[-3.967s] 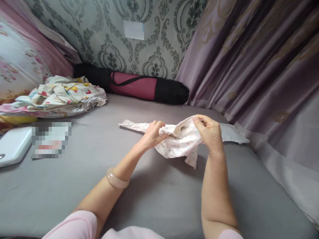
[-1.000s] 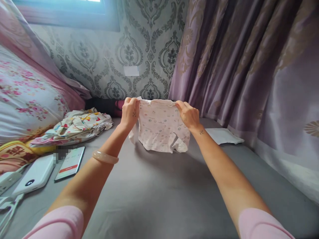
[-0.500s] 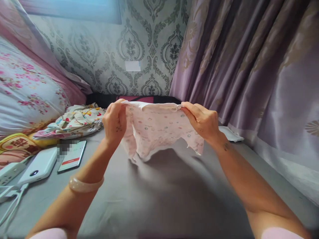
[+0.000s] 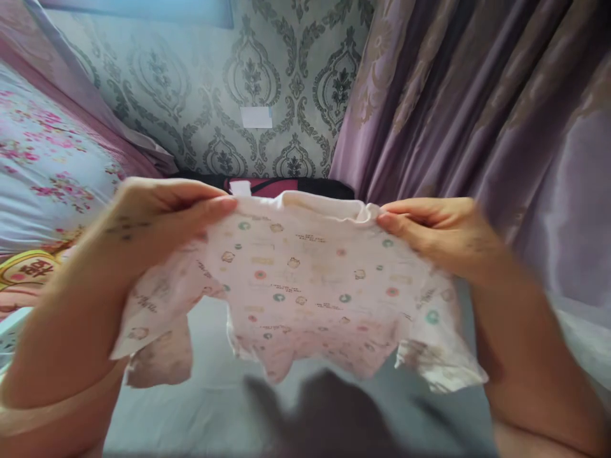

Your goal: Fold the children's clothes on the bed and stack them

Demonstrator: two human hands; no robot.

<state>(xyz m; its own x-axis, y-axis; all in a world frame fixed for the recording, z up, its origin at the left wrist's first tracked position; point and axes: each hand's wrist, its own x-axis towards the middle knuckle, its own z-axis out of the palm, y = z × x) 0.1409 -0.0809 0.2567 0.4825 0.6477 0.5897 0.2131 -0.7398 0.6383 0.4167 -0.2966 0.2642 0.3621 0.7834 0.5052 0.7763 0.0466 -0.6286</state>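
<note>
A small white-pink baby shirt (image 4: pixel 310 273) with printed animals and coloured dots hangs spread between my hands, above the grey bed sheet. My left hand (image 4: pixel 176 213) pinches it at one shoulder, beside the neckline. At the opposite shoulder, my right hand (image 4: pixel 429 229) grips the cloth between thumb and fingers. Both sleeves droop outward below my hands, and the lower hem hangs free over the sheet. A white tag stands up near my left fingertips.
The grey sheet (image 4: pixel 200 420) lies beneath, with shadows on it. A floral pillow (image 4: pixel 52 165) and a yellow printed item (image 4: pixel 31 267) are at the left. Purple curtains (image 4: pixel 443 108) hang on the right. Patterned wallpaper (image 4: pixel 191 83) covers the far wall.
The shirt has come closer to me and looks larger, its front and sleeves now spread out. Both hands have moved nearer and farther apart, hiding the phone and folded cloth at left.
</note>
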